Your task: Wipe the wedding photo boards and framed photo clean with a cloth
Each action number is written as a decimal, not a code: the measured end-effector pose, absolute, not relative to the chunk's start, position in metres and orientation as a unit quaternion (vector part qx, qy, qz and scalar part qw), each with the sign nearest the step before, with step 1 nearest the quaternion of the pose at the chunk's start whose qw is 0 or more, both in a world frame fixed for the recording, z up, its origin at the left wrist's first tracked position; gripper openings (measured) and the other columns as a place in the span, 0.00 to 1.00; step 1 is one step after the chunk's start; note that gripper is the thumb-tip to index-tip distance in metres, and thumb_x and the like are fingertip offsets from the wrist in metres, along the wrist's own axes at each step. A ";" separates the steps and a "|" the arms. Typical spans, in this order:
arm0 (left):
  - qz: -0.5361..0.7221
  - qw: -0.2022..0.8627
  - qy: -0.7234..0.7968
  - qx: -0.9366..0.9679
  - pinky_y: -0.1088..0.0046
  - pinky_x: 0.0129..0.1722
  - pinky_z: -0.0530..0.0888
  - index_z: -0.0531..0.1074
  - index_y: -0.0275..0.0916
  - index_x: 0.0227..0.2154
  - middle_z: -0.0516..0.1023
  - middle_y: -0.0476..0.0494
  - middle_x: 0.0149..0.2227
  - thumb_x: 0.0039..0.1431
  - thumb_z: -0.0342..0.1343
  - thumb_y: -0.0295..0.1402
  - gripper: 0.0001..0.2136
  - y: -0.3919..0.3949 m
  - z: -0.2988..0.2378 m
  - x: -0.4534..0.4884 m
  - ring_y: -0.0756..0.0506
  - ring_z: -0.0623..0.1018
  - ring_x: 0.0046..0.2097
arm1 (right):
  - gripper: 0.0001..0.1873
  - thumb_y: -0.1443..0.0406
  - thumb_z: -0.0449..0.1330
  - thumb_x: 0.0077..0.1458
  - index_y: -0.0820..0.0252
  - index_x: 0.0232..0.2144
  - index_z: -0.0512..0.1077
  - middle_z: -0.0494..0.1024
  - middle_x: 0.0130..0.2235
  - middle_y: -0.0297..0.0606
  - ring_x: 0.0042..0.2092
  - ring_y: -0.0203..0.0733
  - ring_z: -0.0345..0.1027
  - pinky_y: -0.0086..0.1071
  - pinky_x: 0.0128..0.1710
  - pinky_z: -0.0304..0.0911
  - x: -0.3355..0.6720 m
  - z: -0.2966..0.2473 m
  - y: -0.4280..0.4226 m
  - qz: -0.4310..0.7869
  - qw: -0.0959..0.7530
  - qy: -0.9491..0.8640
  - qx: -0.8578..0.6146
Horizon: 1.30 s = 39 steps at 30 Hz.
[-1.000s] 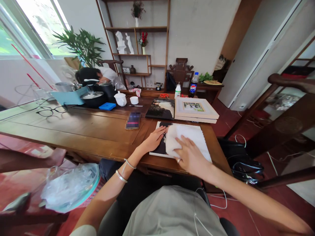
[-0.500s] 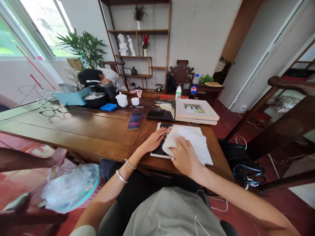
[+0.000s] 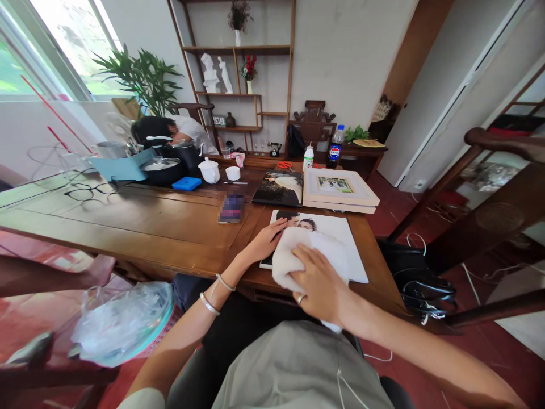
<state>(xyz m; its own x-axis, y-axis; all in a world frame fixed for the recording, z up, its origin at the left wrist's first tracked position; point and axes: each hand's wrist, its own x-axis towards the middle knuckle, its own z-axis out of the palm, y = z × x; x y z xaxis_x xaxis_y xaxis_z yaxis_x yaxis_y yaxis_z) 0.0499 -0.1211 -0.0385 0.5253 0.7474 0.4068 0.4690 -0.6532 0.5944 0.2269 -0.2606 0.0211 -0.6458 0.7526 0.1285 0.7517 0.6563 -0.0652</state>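
A white-edged photo panel (image 3: pixel 347 241) lies on the wooden table in front of me, and part of a printed portrait shows on it. My left hand (image 3: pixel 266 238) rests on the panel's left side with its fingers stretched out flat, holding nothing. A white fluffy cloth (image 3: pixel 286 260) is bunched under my right hand (image 3: pixel 320 279), whose bent fingers grip it over the panel's near edge. The cloth and hand cover the lower middle of the picture, and a corner of the cloth hangs below my wrist.
Behind the panel lie a dark photo panel (image 3: pixel 276 190) and a stack of pale frames (image 3: pixel 340 196). A phone (image 3: pixel 230 208), a white teapot (image 3: pixel 209 170), a small white cup (image 3: pixel 233 173) and a cola bottle (image 3: pixel 335 147) stand or lie on the table (image 3: pixel 191 221). A person leans at the far left.
My right hand has drawn the cloth toward me and slightly left, uncovering more of the panel's upper and right parts. My left hand keeps its place on the panel.
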 end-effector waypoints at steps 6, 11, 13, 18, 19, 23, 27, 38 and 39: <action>0.333 0.166 0.384 0.845 0.60 0.61 0.60 0.67 0.35 0.54 0.65 0.38 0.60 0.63 0.44 0.30 0.18 -0.126 -0.034 0.055 0.42 0.65 0.61 | 0.14 0.70 0.53 0.48 0.62 0.38 0.73 0.73 0.47 0.50 0.52 0.55 0.63 0.43 0.49 0.58 0.265 0.041 -0.197 0.004 0.081 -0.892 -0.445; 0.329 0.157 0.389 0.846 0.61 0.61 0.61 0.68 0.34 0.53 0.66 0.37 0.59 0.62 0.44 0.29 0.18 -0.127 -0.034 0.055 0.42 0.65 0.61 | 0.16 0.71 0.51 0.45 0.63 0.38 0.72 0.76 0.42 0.46 0.43 0.49 0.69 0.35 0.40 0.62 0.270 0.055 -0.134 0.081 0.116 -0.890 -0.432; 0.334 0.160 0.386 0.845 0.62 0.60 0.62 0.69 0.34 0.52 0.67 0.37 0.59 0.62 0.44 0.29 0.17 -0.127 -0.033 0.055 0.42 0.66 0.60 | 0.17 0.71 0.50 0.45 0.63 0.38 0.71 0.77 0.40 0.43 0.40 0.47 0.70 0.33 0.38 0.62 0.261 0.058 -0.113 0.131 0.142 -0.891 -0.411; 0.347 0.160 0.357 0.852 0.63 0.58 0.65 0.71 0.36 0.49 0.71 0.39 0.55 0.63 0.44 0.28 0.16 -0.129 -0.030 0.055 0.43 0.70 0.56 | 0.18 0.71 0.49 0.43 0.63 0.37 0.71 0.79 0.32 0.37 0.33 0.44 0.71 0.31 0.34 0.63 0.231 0.058 -0.083 0.210 0.151 -0.875 -0.410; 0.348 0.161 0.354 0.853 0.63 0.57 0.66 0.71 0.35 0.49 0.71 0.38 0.54 0.63 0.44 0.28 0.16 -0.129 -0.030 0.055 0.43 0.71 0.56 | 0.18 0.71 0.49 0.43 0.63 0.37 0.71 0.79 0.31 0.37 0.33 0.44 0.70 0.31 0.34 0.63 0.229 0.057 -0.081 0.208 0.153 -0.873 -0.414; 0.344 0.165 0.373 0.846 0.62 0.59 0.64 0.70 0.35 0.51 0.70 0.37 0.56 0.62 0.45 0.28 0.16 -0.128 -0.032 0.054 0.42 0.69 0.58 | 0.16 0.70 0.50 0.44 0.63 0.36 0.71 0.78 0.31 0.37 0.34 0.44 0.69 0.31 0.34 0.62 0.242 0.055 -0.077 0.200 0.156 -0.873 -0.417; 0.351 0.180 0.381 0.836 0.61 0.61 0.61 0.69 0.34 0.52 0.68 0.37 0.58 0.61 0.46 0.28 0.17 -0.126 -0.034 0.055 0.42 0.66 0.60 | 0.12 0.70 0.49 0.44 0.63 0.29 0.71 0.77 0.32 0.37 0.34 0.43 0.68 0.31 0.34 0.60 0.280 0.053 -0.081 0.183 0.160 -0.869 -0.431; 0.363 0.219 0.387 0.819 0.61 0.61 0.61 0.70 0.37 0.50 0.69 0.41 0.57 0.58 0.48 0.27 0.17 -0.123 -0.035 0.052 0.42 0.66 0.60 | 0.21 0.72 0.52 0.49 0.64 0.46 0.73 0.68 0.54 0.53 0.58 0.59 0.55 0.49 0.55 0.49 0.232 0.027 -0.187 -0.044 0.045 -0.875 -0.480; 0.364 0.222 0.388 0.817 0.61 0.61 0.61 0.70 0.37 0.50 0.70 0.41 0.57 0.59 0.47 0.27 0.17 -0.122 -0.035 0.052 0.42 0.66 0.60 | 0.22 0.71 0.52 0.50 0.64 0.47 0.72 0.65 0.57 0.55 0.60 0.62 0.52 0.52 0.56 0.46 0.222 0.025 -0.202 -0.051 0.040 -0.878 -0.475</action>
